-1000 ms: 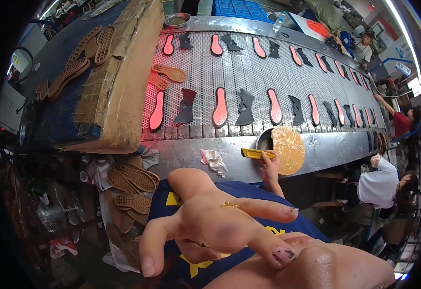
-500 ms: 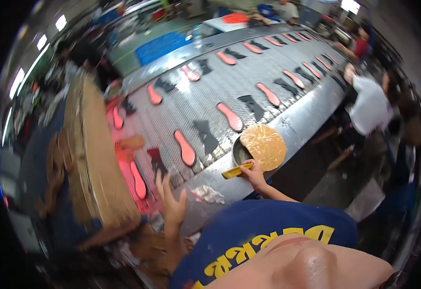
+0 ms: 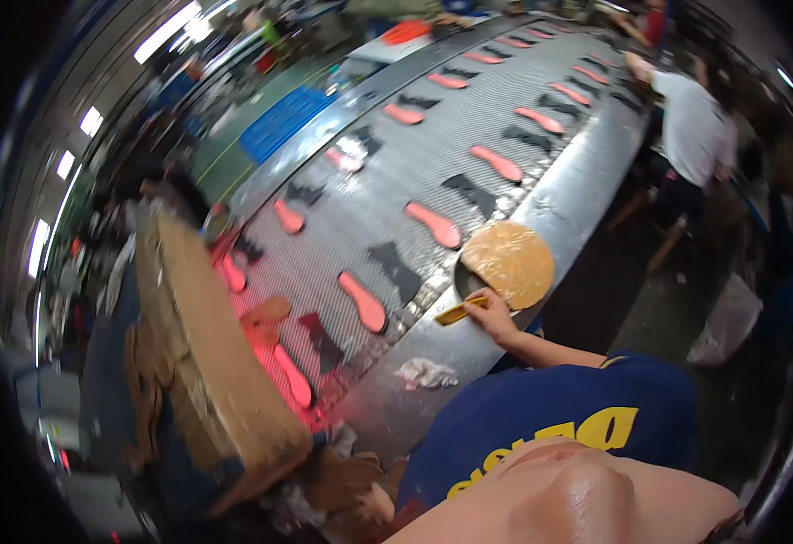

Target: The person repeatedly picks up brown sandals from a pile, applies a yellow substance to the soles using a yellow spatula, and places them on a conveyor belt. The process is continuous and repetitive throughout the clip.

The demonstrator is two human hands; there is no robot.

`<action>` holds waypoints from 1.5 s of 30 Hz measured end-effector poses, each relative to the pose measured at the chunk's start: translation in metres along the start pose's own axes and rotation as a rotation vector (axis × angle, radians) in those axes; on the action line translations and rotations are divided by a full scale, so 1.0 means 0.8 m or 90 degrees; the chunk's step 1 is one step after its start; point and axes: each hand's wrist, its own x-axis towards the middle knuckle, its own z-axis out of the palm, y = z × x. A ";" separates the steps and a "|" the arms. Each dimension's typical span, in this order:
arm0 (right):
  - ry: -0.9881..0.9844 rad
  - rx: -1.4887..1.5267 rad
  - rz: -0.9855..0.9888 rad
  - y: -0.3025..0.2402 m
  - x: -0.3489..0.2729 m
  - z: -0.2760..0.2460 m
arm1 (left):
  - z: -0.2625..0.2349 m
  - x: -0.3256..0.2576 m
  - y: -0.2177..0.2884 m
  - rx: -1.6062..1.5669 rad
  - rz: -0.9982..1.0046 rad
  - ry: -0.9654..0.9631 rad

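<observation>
My right hand (image 3: pixel 490 313) is closed on a flat yellow-handled tool (image 3: pixel 455 313), held at the near rim of a round pot (image 3: pixel 466 276). Which tool it is, I cannot make out. A round tan cover (image 3: pixel 512 263) under wrinkled clear film lies over most of the pot. Low down by the belt's near corner, only a bit of my left hand (image 3: pixel 380 504) shows beside a pile of brown pieces (image 3: pixel 338 482); its fingers are hidden. Pink shoe insoles (image 3: pixel 362 303) and black cut pieces (image 3: pixel 396 270) lie in rows on the mesh conveyor belt (image 3: pixel 342 231).
A crumpled white rag (image 3: pixel 425 373) lies on the metal edge (image 3: pixel 396 403) near me. At the left, a long cardboard-covered box (image 3: pixel 224 349) stands at the belt's end, under red light. A person in a white shirt (image 3: pixel 694 122) works farther along the right side. A blue pallet (image 3: pixel 288 122) lies beyond.
My left hand has dropped from above the belt's near corner to the brown pieces. My right hand still grips the yellow-handled tool at the pot. The view has shifted, and the insoles appear displaced.
</observation>
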 end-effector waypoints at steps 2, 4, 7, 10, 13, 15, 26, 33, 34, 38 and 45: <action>-0.054 0.031 0.083 -0.004 -0.001 0.002 | -0.016 -0.021 -0.020 -0.066 -0.046 0.002; -0.029 0.005 0.024 -0.016 -0.009 0.010 | -0.041 -0.044 -0.011 -0.118 -0.044 0.048; -0.055 0.026 0.012 -0.007 -0.013 0.019 | -0.034 -0.050 -0.047 -0.160 0.008 0.134; -0.092 -0.026 0.009 0.020 0.003 0.000 | -0.074 -0.091 -0.021 -0.294 0.123 0.171; -0.176 -0.016 0.107 0.014 0.017 0.013 | -0.099 -0.145 -0.008 -0.226 -0.074 0.050; -0.214 -0.049 0.120 0.004 0.024 0.030 | -0.069 -0.183 -0.023 -0.185 -0.162 0.015; -0.340 -0.057 0.092 -0.021 0.077 0.096 | -0.040 -0.199 0.016 -0.046 -0.046 0.136; -0.361 -0.031 0.122 -0.014 0.086 0.078 | -0.044 -0.179 0.045 -0.100 -0.130 0.156; -0.365 -0.038 0.125 -0.013 0.091 0.075 | -0.039 -0.178 0.042 -0.131 -0.129 0.163; -0.326 -0.009 0.123 -0.010 0.100 0.061 | -0.097 -0.179 0.060 -0.365 0.026 0.127; -0.307 0.028 0.143 -0.012 0.106 0.042 | -0.211 -0.169 0.080 -0.640 -0.024 0.396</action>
